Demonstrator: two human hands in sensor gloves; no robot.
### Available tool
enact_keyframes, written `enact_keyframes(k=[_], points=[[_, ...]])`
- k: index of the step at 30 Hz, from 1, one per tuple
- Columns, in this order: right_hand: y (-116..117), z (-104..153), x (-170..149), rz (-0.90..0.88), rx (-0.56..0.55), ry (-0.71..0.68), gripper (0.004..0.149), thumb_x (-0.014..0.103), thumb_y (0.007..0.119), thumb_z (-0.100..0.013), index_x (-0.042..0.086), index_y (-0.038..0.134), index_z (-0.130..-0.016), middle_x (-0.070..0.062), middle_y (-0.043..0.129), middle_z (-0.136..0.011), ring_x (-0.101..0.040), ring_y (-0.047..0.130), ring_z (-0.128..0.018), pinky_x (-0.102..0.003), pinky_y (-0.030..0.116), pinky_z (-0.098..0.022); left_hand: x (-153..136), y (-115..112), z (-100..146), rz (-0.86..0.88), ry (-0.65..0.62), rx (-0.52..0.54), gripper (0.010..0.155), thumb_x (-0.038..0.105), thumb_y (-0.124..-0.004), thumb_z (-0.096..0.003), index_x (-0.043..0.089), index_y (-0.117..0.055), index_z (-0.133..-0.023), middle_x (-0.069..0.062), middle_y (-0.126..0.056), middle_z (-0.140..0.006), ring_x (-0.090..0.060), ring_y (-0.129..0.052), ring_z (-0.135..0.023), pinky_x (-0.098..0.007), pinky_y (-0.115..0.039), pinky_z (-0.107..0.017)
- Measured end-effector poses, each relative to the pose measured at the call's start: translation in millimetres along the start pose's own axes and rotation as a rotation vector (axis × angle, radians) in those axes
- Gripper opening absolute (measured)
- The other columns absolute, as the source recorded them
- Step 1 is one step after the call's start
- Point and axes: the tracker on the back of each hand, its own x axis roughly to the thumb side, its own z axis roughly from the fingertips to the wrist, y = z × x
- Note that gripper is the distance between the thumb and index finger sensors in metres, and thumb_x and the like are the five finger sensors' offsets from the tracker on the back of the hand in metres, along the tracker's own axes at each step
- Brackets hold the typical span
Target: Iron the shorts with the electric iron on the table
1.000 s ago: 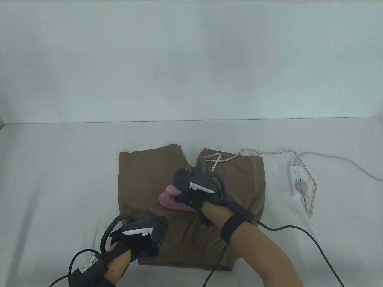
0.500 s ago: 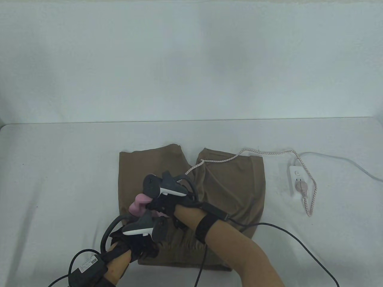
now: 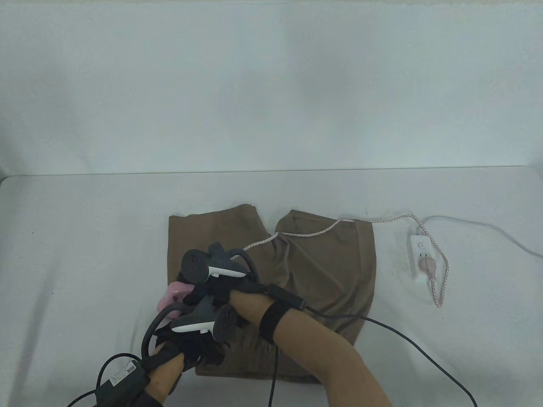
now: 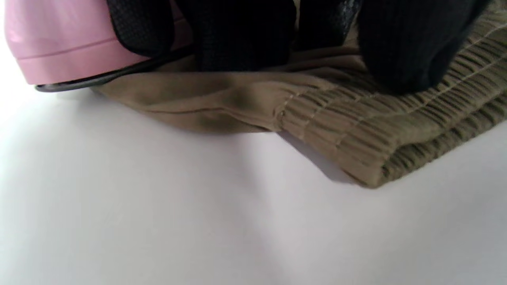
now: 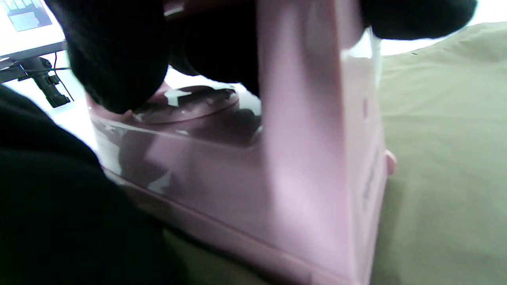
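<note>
Brown shorts (image 3: 322, 271) lie flat on the white table, waistband toward me. My right hand (image 3: 212, 290) grips the handle of the pink iron (image 3: 172, 296), which sits at the shorts' left edge, its nose just over the side. In the right wrist view, gloved fingers (image 5: 115, 51) curl round the handle of the iron (image 5: 277, 158) above the brown cloth (image 5: 443, 158). My left hand (image 3: 195, 352) rests on the waistband's left corner. In the left wrist view its fingers (image 4: 400, 43) press on the ribbed waistband (image 4: 356, 130), with the iron's sole (image 4: 59, 43) close by.
The iron's braided cord (image 3: 322, 231) runs across the right leg to a pink plug (image 3: 426, 265) in a white power strip (image 3: 420, 254) at the right. Black glove cables (image 3: 415, 343) trail off the front edge. White cloth covers the table (image 3: 85, 254).
My right hand has slid the iron leftward from the middle of the shorts to their left edge, drawing the cord straighter. The left hand has stayed on the waistband.
</note>
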Motion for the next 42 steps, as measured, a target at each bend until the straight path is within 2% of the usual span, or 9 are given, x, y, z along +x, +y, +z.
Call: enact_keyframes(k=[10, 17, 25, 29, 35, 42], points=[[-1.4, 20.2, -16.3, 0.070, 0.051, 0.019, 0.058, 0.056, 0.092, -0.041, 0.040, 0.074, -0.094, 0.017, 0.093, -0.068, -0.006, 0.099, -0.051, -0.043, 0.085, -0.030, 0.0, -0.1, 0.0, -0.001, 0.004, -0.003, 0.074, 0.057, -0.080, -0.0479, 0.034, -0.047, -0.110, -0.010, -0.044, -0.116, -0.035, -0.061, -0.102, -0.060, -0.057, -0.079], [-2.2, 45.9, -38.1, 0.098, 0.066, 0.041, 0.057, 0.056, 0.092, -0.042, 0.040, 0.073, -0.094, 0.016, 0.092, -0.066, -0.006, 0.098, -0.051, -0.043, 0.085, -0.030, -0.1, -0.2, -0.1, 0.000, 0.006, -0.004, 0.076, 0.057, -0.080, -0.0478, 0.033, -0.046, -0.111, -0.009, -0.039, -0.118, -0.029, -0.066, -0.102, -0.061, -0.057, -0.078], [-3.2, 75.8, -67.6, 0.055, 0.061, 0.073, 0.058, 0.057, 0.090, -0.043, 0.039, 0.073, -0.095, 0.015, 0.092, -0.067, -0.007, 0.098, -0.053, -0.045, 0.085, -0.034, -0.7, 0.0, 0.0, 0.007, 0.010, -0.005, 0.076, 0.057, -0.080, -0.0478, 0.034, -0.044, -0.111, 0.001, -0.045, -0.117, -0.026, -0.072, -0.099, -0.062, -0.057, -0.077], [-5.2, 84.6, -78.4, -0.049, 0.044, 0.083, 0.056, 0.059, 0.089, -0.043, 0.037, 0.074, -0.093, 0.014, 0.092, -0.069, -0.009, 0.098, -0.055, -0.047, 0.084, -0.037, -1.3, 0.0, -0.2, 0.011, 0.010, -0.005, 0.077, 0.057, -0.080, -0.0479, 0.035, -0.041, -0.111, 0.002, -0.042, -0.116, -0.026, -0.072, -0.099, -0.062, -0.056, -0.077], [-10.9, 90.1, -98.0, -0.245, 0.032, 0.134, 0.055, 0.059, 0.088, -0.044, 0.035, 0.075, -0.092, 0.014, 0.091, -0.071, -0.011, 0.097, -0.058, -0.051, 0.084, -0.042, -1.9, 0.0, -0.4, 0.015, 0.008, -0.003, 0.074, 0.058, -0.080, -0.0477, 0.039, -0.044, -0.110, 0.003, -0.054, -0.114, -0.026, -0.073, -0.098, -0.062, -0.056, -0.078], [-22.0, 107.0, -133.0, -0.624, -0.005, 0.170, 0.057, 0.060, 0.088, -0.044, 0.033, 0.074, -0.093, 0.011, 0.090, -0.077, -0.015, 0.096, -0.068, -0.057, 0.081, -0.050, -4.1, -0.9, 0.1, 0.040, -0.002, 0.000, 0.072, 0.058, -0.080, -0.0475, 0.038, -0.049, -0.109, 0.002, -0.055, -0.113, -0.027, -0.073, -0.097, -0.061, -0.057, -0.077]])
